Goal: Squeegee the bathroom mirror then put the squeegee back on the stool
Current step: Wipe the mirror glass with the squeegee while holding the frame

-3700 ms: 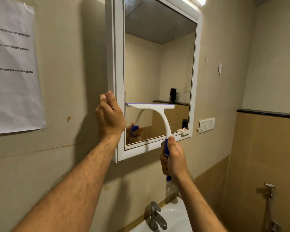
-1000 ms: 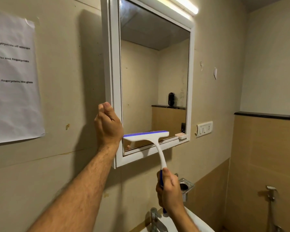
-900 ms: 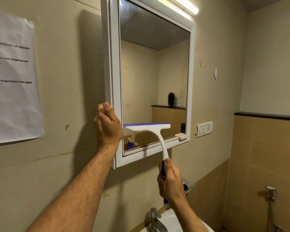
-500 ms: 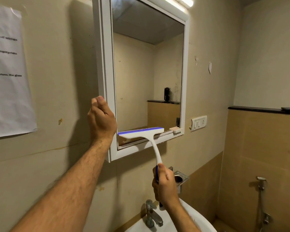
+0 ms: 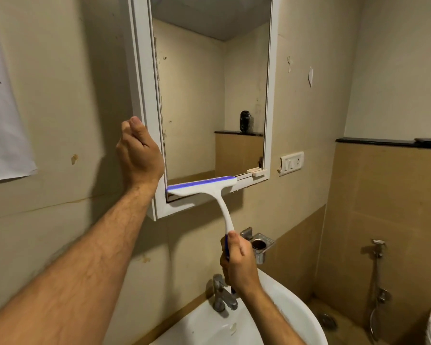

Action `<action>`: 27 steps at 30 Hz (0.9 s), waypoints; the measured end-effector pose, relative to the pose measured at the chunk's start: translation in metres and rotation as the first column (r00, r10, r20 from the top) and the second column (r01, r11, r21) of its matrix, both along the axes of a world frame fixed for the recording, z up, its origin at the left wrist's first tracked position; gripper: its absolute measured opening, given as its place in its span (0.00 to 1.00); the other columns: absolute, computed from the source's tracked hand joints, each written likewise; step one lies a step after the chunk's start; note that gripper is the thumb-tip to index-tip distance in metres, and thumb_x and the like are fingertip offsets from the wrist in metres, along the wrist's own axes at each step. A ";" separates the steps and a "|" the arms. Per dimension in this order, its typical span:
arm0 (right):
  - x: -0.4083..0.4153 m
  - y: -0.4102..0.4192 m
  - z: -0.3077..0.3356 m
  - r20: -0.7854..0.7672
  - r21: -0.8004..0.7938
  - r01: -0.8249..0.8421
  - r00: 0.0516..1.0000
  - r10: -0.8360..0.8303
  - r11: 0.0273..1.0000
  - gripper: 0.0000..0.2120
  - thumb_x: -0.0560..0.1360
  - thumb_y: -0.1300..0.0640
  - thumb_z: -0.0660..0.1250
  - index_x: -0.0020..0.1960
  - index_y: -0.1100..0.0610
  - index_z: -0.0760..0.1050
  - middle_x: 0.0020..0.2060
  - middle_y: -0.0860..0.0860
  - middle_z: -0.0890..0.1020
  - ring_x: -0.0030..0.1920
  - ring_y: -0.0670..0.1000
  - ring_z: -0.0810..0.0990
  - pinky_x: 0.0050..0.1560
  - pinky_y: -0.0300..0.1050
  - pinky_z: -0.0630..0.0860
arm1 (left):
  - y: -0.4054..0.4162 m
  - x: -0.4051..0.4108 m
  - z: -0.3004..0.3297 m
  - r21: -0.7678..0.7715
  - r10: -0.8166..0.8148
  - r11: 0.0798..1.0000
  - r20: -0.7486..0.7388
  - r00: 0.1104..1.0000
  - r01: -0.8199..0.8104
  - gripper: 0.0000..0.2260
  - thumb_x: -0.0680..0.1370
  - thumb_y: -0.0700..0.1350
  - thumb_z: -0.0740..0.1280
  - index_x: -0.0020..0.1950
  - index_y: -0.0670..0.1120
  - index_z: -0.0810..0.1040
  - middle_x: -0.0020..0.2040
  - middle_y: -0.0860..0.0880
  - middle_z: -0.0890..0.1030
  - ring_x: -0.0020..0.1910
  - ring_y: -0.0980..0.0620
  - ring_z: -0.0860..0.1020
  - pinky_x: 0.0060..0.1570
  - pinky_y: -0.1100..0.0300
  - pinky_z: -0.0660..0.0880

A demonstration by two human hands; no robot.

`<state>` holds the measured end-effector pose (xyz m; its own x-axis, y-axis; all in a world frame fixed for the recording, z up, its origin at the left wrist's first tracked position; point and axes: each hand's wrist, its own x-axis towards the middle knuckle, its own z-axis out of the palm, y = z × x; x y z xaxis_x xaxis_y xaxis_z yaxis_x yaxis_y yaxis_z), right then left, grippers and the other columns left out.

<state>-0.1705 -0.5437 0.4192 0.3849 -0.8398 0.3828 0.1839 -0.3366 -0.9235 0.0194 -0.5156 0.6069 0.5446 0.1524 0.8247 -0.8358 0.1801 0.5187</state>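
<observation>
Right hand fingers clenched round the blue grip of the squeegee, white stem rising up-left. Blade lies along the bottom edge of the mirror glass, touching the lower frame, left end in the corner. Left hand fingers curled loosely, pressed against the mirror frame's left side, holding nothing. Sink and tap below the right hand.

A: The mirror glass is left open above the squeegee.
B: Below, passage is narrowed by the tap, basin and wall holder.
</observation>
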 end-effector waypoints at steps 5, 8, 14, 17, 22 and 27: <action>-0.002 -0.006 0.016 -0.005 -0.014 0.018 1.000 -0.018 1.000 0.19 0.82 0.46 0.52 0.37 0.56 0.65 0.24 0.49 0.64 0.22 0.46 0.60 0.24 0.39 0.58 | 0.001 -0.002 0.001 -0.010 -0.003 1.000 -0.014 1.000 0.002 0.16 0.83 0.48 0.50 0.40 0.42 0.68 0.31 0.48 0.69 0.31 0.47 0.65 0.35 0.61 0.55; 0.002 -0.010 0.024 -0.013 -0.044 0.026 1.000 -0.027 0.999 0.20 0.81 0.44 0.52 0.37 0.56 0.65 0.24 0.49 0.65 0.22 0.46 0.60 0.25 0.39 0.59 | 0.003 -0.005 0.002 -0.006 -0.017 1.000 -0.018 1.000 0.017 0.15 0.83 0.48 0.50 0.40 0.44 0.66 0.30 0.49 0.68 0.30 0.53 0.62 0.33 0.62 0.55; -0.008 -0.007 0.004 -0.045 -0.019 0.013 0.999 -0.014 1.000 0.19 0.82 0.47 0.53 0.37 0.57 0.66 0.25 0.51 0.63 0.23 0.47 0.60 0.26 0.42 0.57 | 0.010 -0.007 0.003 0.067 -0.033 0.997 -0.015 0.999 0.034 0.16 0.84 0.48 0.50 0.43 0.40 0.69 0.33 0.47 0.70 0.32 0.46 0.66 0.35 0.61 0.56; -0.012 -0.005 0.025 -0.020 0.002 -0.004 1.000 0.004 1.000 0.19 0.82 0.46 0.53 0.40 0.58 0.67 0.25 0.51 0.64 0.22 0.46 0.60 0.24 0.41 0.58 | 0.020 -0.004 0.008 0.190 -0.078 0.978 -0.048 0.996 0.086 0.15 0.84 0.50 0.49 0.46 0.43 0.69 0.36 0.48 0.71 0.35 0.47 0.68 0.35 0.61 0.55; 0.002 -0.010 0.108 0.030 -0.055 0.018 0.999 -0.017 0.998 0.20 0.81 0.43 0.51 0.42 0.58 0.69 0.26 0.50 0.67 0.23 0.47 0.64 0.25 0.43 0.63 | 0.034 -0.006 0.037 0.256 -0.167 0.946 -0.151 0.974 0.202 0.25 0.83 0.58 0.47 0.63 0.40 0.70 0.56 0.40 0.76 0.54 0.44 0.72 0.44 0.60 0.62; 0.004 -0.009 0.084 0.050 -0.088 -0.001 0.999 0.006 0.996 0.19 0.81 0.47 0.53 0.42 0.59 0.69 0.29 0.56 0.68 0.25 0.49 0.65 0.26 0.43 0.63 | 0.034 -0.006 0.092 0.241 -0.214 0.939 -0.144 0.966 0.244 0.26 0.83 0.60 0.47 0.64 0.40 0.69 0.60 0.38 0.75 0.58 0.41 0.73 0.48 0.58 0.63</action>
